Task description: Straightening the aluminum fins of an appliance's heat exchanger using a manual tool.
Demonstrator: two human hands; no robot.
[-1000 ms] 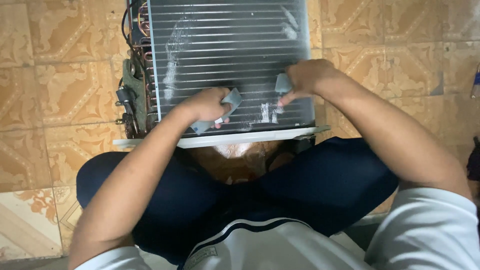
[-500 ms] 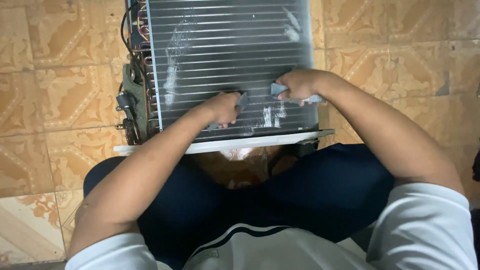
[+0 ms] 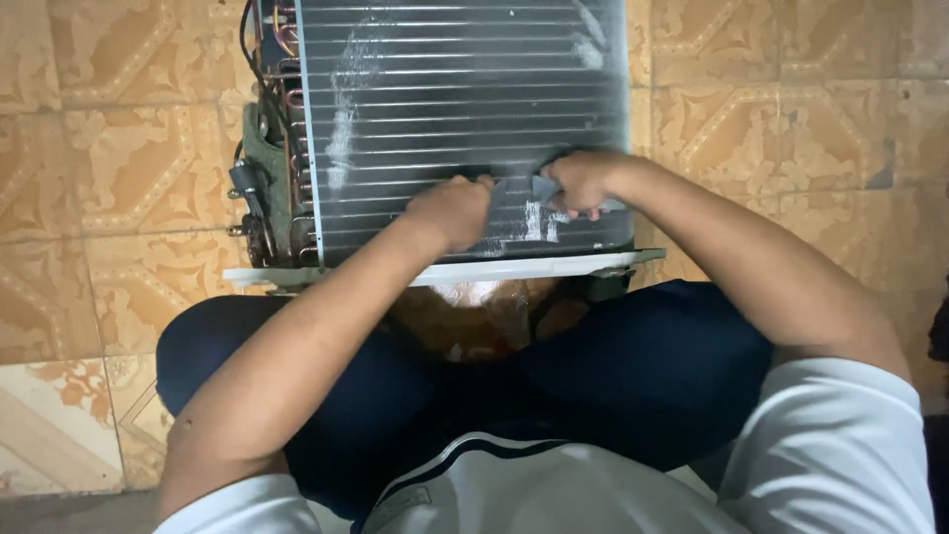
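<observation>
The left hand (image 3: 450,210) is curled into a loose fist against the lower part of the finned condenser coil (image 3: 465,109), fingers closed on a small grey strip (image 3: 491,186) of which only the tip shows past the knuckles. Just to its right, the right hand (image 3: 578,181) is also closed — it pinches a similar grey piece (image 3: 547,188) at its near edge, and a pale sliver pokes out on the far side of the fist. The two hands sit near each other, both pressed to the coil's face, low and right of its centre.

Between and below the hands the fins carry white scuffed patches (image 3: 534,222); a longer white streak (image 3: 344,119) runs down the coil's left part. Along the coil's left edge stand copper tube bends and dark wiring (image 3: 267,168). Beneath the coil a white base tray (image 3: 326,275) juts out — its rim lies just above the person's crossed legs in dark trousers (image 3: 633,366). Around the coil spreads a floor of patterned tan tiles (image 3: 109,148).
</observation>
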